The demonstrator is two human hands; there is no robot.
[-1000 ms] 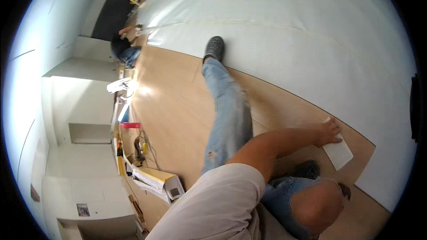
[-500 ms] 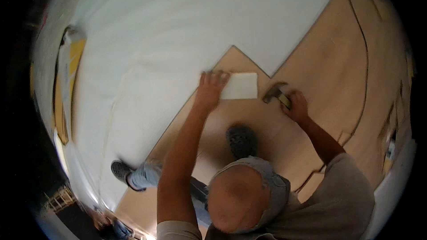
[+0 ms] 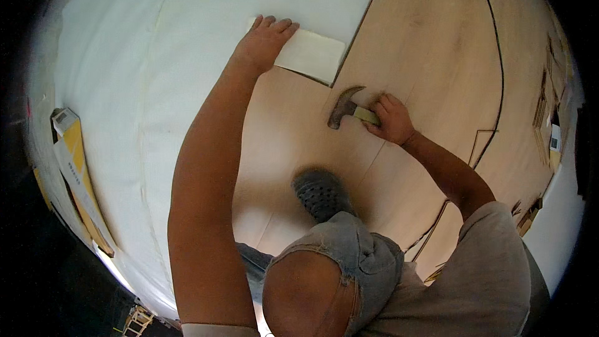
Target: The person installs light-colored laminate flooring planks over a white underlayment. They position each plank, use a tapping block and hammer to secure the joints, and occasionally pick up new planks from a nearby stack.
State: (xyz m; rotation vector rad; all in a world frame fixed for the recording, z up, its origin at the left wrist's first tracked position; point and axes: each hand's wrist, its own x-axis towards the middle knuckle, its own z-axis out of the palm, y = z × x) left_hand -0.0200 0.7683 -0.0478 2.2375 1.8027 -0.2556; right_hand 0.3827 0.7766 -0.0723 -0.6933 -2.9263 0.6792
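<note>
My left hand (image 3: 267,43) has its fingers curled over the far edge of a flat, off-white rectangular block (image 3: 312,54), which lies at the notched edge of the pale wood planks (image 3: 430,43), beside the white sheet underlay (image 3: 131,75). Lower right of the block, my right hand (image 3: 390,118) is closed round the green handle of a claw hammer (image 3: 343,107), its metal head pointing left, low over the planks. Below them are my dark perforated shoe (image 3: 318,193) and my bare knee (image 3: 302,287) showing through torn jeans.
A long yellow-and-white carton (image 3: 81,181) lies on the underlay at left. A black cable (image 3: 499,68) curves across the planks on the right, near loose strips (image 3: 540,100) and a carton at the far edge. A wooden frame (image 3: 137,323) shows at the bottom left.
The view has swung down from the room and seated co-worker onto my hands. Since half a second ago, both hands, with the block and hammer, appear higher and further left in the picture.
</note>
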